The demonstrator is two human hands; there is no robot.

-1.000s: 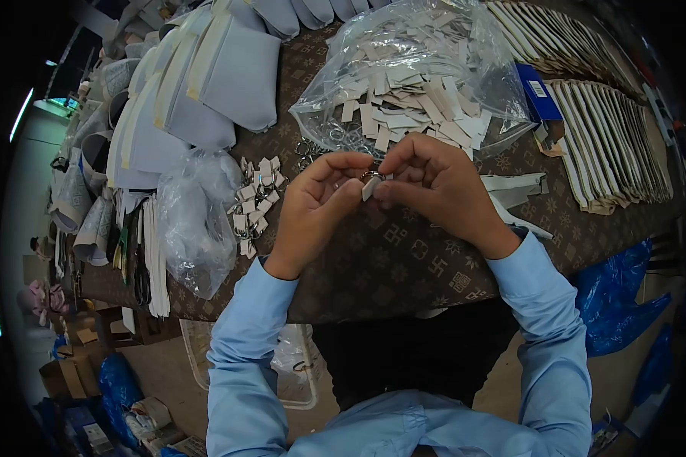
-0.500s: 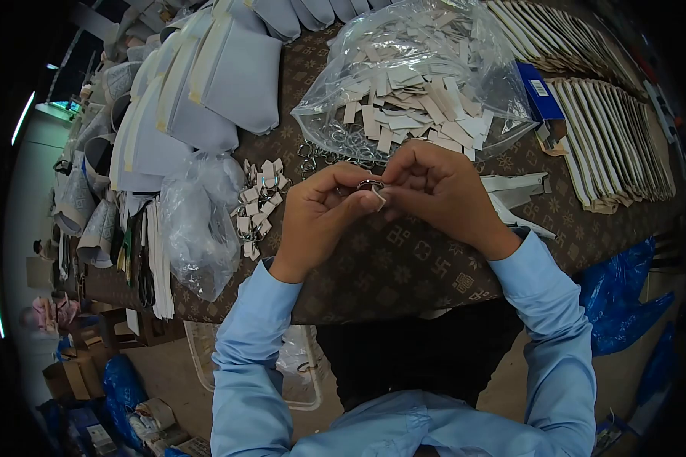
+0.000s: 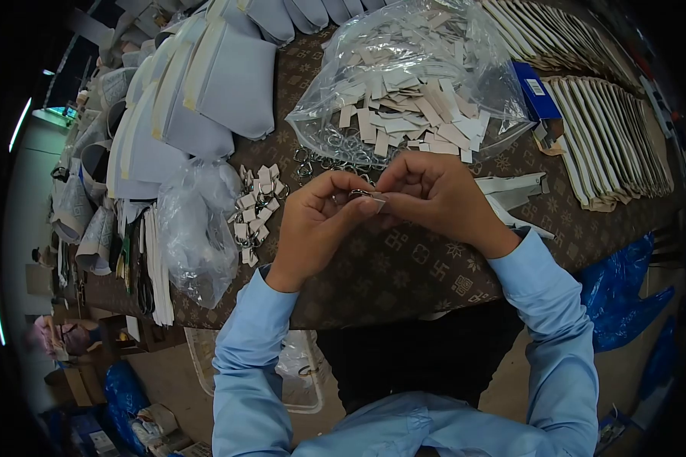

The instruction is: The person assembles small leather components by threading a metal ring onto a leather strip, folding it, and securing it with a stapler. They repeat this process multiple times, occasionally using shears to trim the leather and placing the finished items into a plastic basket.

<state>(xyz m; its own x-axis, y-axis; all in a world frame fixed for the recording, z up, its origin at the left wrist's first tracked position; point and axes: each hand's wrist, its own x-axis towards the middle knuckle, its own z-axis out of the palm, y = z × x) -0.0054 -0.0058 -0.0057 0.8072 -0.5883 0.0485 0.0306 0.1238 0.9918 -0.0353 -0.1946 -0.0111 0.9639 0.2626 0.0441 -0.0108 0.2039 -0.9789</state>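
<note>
Above the patterned tablecloth, my left hand [image 3: 306,225] pinches a metal ring [image 3: 359,193] between thumb and fingers. My right hand [image 3: 446,199] meets it from the other side, its thumb and forefinger closed on a small pale strip [image 3: 379,199] at the ring. Fingertips partly hide how the strip passes through the ring. Left of my left hand lies a pile of rings with pale tabs [image 3: 256,215]. Loose metal rings [image 3: 329,152] lie just beyond my hands, beside a clear plastic bag [image 3: 312,114] full of pale strips [image 3: 392,118].
Grey-blue panels [image 3: 232,80] overlap at the back left, with a crumpled clear bag [image 3: 197,236] below them. A blue box [image 3: 536,90] and rows of folded pale pieces [image 3: 606,145] are at right. White offcuts [image 3: 514,190] lie by my right wrist. A person [image 3: 61,335] is far left.
The pale strip has turned flatter against the ring between my fingertips. Both hands stay close together, and the view has shifted slightly.
</note>
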